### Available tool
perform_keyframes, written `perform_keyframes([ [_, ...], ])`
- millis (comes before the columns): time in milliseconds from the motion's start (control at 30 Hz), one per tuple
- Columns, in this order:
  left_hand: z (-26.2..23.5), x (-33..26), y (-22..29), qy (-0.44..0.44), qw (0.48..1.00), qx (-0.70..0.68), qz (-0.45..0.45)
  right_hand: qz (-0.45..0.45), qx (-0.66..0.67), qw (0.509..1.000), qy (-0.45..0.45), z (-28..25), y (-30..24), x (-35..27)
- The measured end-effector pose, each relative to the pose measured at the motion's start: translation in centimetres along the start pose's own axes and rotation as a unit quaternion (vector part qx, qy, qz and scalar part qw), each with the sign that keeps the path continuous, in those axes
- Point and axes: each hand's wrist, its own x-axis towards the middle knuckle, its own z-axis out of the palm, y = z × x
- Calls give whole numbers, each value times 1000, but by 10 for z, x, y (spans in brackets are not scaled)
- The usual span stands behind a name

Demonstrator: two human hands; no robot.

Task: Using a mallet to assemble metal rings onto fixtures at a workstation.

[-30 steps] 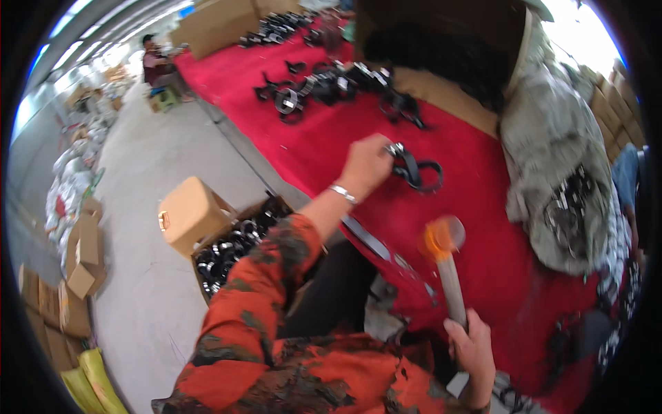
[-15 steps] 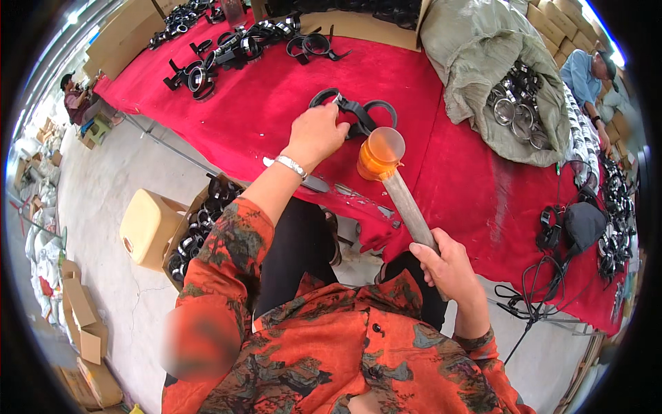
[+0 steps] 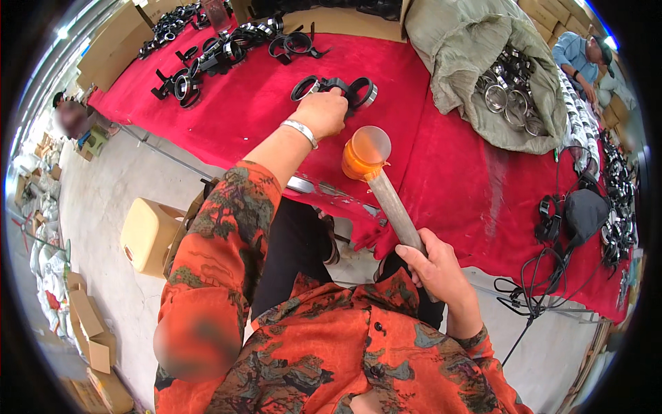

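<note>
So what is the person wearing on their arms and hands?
Both arms wear loose sleeves of an orange-red shirt printed with dark green and brown tree-like shapes. The left sleeve ends partway along the forearm, with a silver bracelet at the wrist. The right sleeve reaches near the wrist. The left hand and right hand are bare: no gloves, no rings that I can see.

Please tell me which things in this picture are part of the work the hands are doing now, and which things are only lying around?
In use:
- left hand on the black ring part
- right hand holding the orange-headed mallet
- red table cover

Lying about:
- grey sack of metal rings
- heap of black parts
- black cables
- cardboard box
</note>
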Motion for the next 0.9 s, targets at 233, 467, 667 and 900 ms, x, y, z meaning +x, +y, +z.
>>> perform_keyframes([
  [233, 14, -5, -21, 90, 992, -62, 64, -2, -12, 1000, -2, -2, -1, 1],
  [467, 1, -17, -6, 81, 967, -231, 70, -1, -8, 1000, 8, 4, 2, -1],
  [667, -22, -25, -36, 160, 601, -780, -68, 3, 0, 1000, 12, 9, -1, -3],
  [900, 3, -83, -16, 110, 476, -870, -64, 13, 18, 1000, 18, 11, -1, -3],
])
